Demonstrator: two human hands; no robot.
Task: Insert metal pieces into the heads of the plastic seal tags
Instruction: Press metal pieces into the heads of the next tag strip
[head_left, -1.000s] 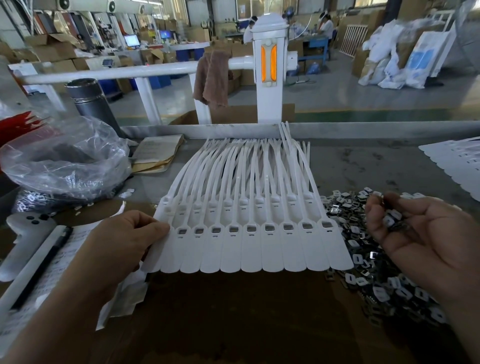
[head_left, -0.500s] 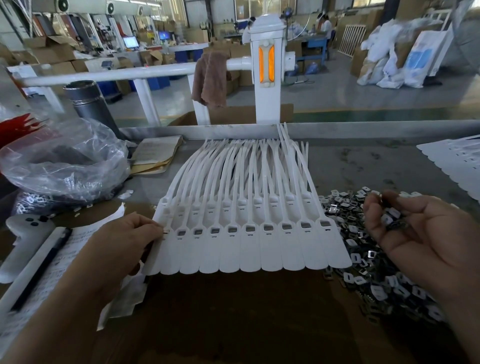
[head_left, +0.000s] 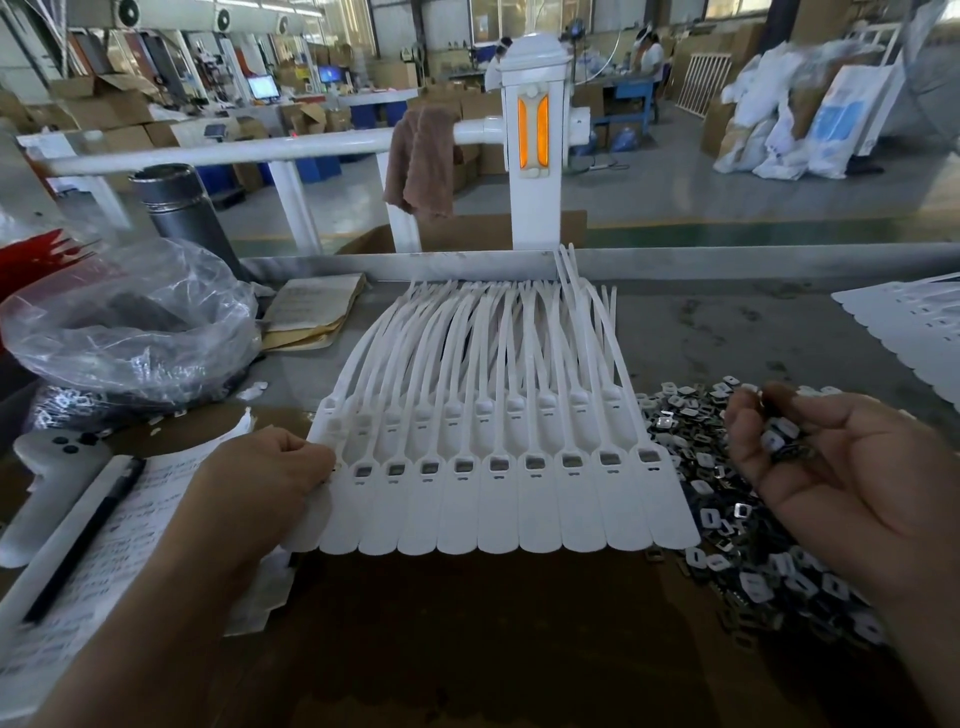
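A joined row of white plastic seal tags (head_left: 498, 499) lies flat on the table, heads toward me, each head showing a small square metal-lined opening. Their thin tails fan away to the back rail. My left hand (head_left: 260, 488) covers the leftmost tag, its curled fingers at that tag's head. My right hand (head_left: 841, 467) is held palm up over a heap of small metal pieces (head_left: 737, 551) at the right; several pieces lie in its cupped palm, and thumb and fingertip pinch one.
A clear plastic bag (head_left: 130, 332) of metal parts sits at the left, a steel flask (head_left: 182, 213) behind it. Paper with a black pen (head_left: 83, 535) and a white controller (head_left: 52, 483) lie near left. More white tags (head_left: 904, 332) lie far right. A metal rail (head_left: 727, 262) bounds the back.
My left fingertips have crept slightly right onto the leftmost tag head. My right hand has stayed over the heap, its fingers working the pieces it holds.
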